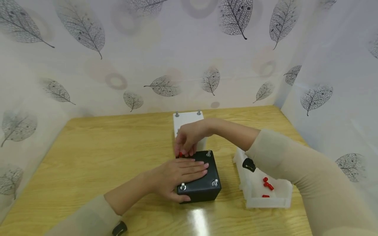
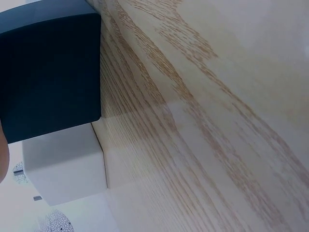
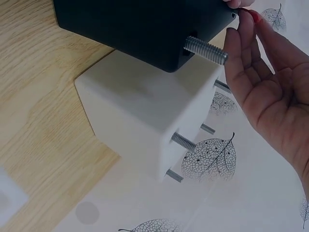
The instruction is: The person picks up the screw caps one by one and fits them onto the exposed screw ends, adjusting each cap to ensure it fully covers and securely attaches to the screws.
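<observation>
A black box (image 1: 203, 191) stands on the wooden table, with threaded metal studs rising from the corners of its top. My left hand (image 1: 180, 173) lies flat across that top, fingers extended to the right and thumb against the front side. At the far left corner, my right hand (image 1: 189, 137) pinches a small red cap (image 1: 180, 154) between thumb and fingertips. In the right wrist view the cap (image 3: 255, 16) shows at the fingertips, over the box's edge. One bare stud (image 3: 206, 50) sticks out of the near corner there; the stud under the cap is hidden.
Directly behind the black box is a white box (image 1: 189, 117) with similar metal studs. To the right, a white tray (image 1: 267, 202) holds several loose red caps (image 1: 268, 185), partly covered by my right sleeve. Leaf-patterned curtain (image 1: 165, 59) borders the table at the back and sides.
</observation>
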`<state>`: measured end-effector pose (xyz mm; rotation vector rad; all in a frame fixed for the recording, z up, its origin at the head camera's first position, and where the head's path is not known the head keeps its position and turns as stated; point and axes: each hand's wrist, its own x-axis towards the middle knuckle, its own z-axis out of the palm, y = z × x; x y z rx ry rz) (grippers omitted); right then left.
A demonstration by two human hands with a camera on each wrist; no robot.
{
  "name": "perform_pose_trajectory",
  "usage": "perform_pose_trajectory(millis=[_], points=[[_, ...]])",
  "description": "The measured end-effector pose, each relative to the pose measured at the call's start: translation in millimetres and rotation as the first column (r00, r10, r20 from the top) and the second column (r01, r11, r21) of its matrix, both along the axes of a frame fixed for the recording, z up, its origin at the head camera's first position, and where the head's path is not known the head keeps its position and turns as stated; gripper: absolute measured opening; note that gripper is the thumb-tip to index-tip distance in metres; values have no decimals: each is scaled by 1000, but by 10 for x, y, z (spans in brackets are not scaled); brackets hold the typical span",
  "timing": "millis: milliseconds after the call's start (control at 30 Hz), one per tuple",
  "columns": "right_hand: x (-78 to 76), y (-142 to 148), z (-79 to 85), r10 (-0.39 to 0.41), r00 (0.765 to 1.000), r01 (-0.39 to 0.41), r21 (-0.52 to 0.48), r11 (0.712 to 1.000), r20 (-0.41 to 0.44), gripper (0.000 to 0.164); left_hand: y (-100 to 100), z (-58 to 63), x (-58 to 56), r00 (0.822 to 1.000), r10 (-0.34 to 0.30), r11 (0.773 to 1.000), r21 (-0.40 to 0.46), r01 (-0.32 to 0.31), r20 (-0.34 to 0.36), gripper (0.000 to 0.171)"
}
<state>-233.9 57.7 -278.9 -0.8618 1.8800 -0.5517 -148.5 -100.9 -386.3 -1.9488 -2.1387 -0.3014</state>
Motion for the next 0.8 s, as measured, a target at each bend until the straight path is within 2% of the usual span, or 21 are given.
perform_pose_trajectory(millis=[500, 800], points=[[-49, 227, 35, -98, 990, 100, 15, 995, -106, 15, -2, 4, -8, 1000, 3, 1000, -22, -3, -7, 79], [-38, 388, 31, -132, 986, 136, 37, 990, -99, 14, 3, -20, -11, 1000, -3, 1000, -7, 3, -17, 78]])
